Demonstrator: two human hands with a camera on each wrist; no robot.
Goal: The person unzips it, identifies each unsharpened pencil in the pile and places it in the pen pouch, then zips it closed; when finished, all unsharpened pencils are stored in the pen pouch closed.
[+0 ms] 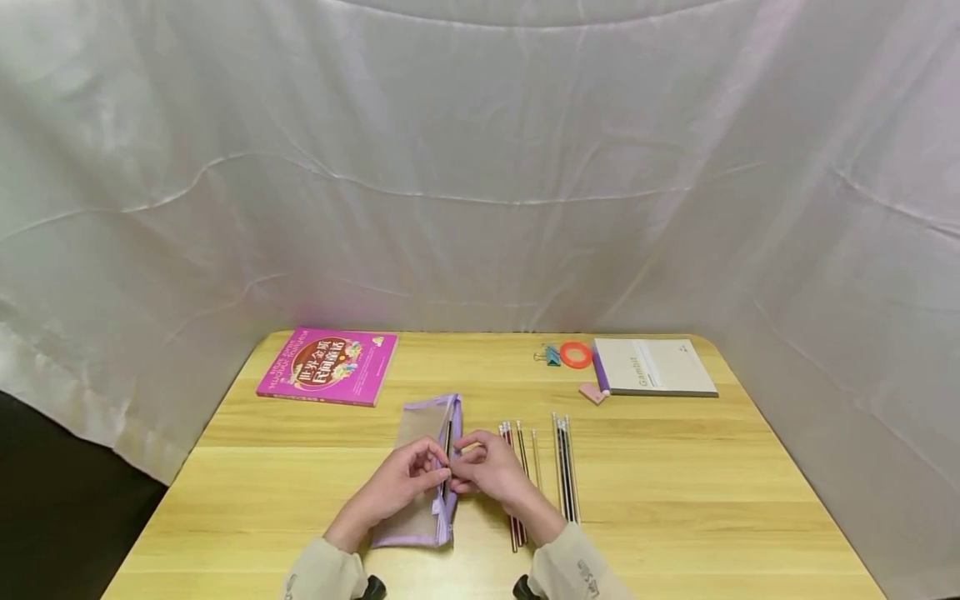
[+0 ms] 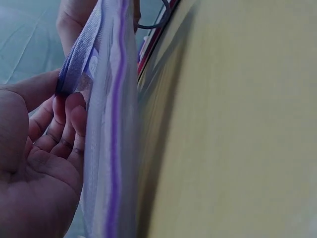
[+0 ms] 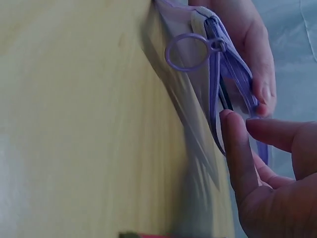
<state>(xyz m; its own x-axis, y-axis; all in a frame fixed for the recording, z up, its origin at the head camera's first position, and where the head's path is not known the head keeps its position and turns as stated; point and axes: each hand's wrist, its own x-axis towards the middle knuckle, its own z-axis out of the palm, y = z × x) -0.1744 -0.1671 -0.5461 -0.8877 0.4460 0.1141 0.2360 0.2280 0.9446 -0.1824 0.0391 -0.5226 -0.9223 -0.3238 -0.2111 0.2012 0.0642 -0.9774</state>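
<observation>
The head view looks forward and down over the whole counter (image 1: 675, 500). Both wrist views sit very close, skimming along the counter; all three share the purple pouch (image 1: 427, 467).

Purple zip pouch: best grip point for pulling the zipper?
Take the ring pull on the pouch, hooking a finger through its open loop from the table side. It sticks out clear of the mesh, while the left hand pinches the zipper edge to steady it.
</observation>
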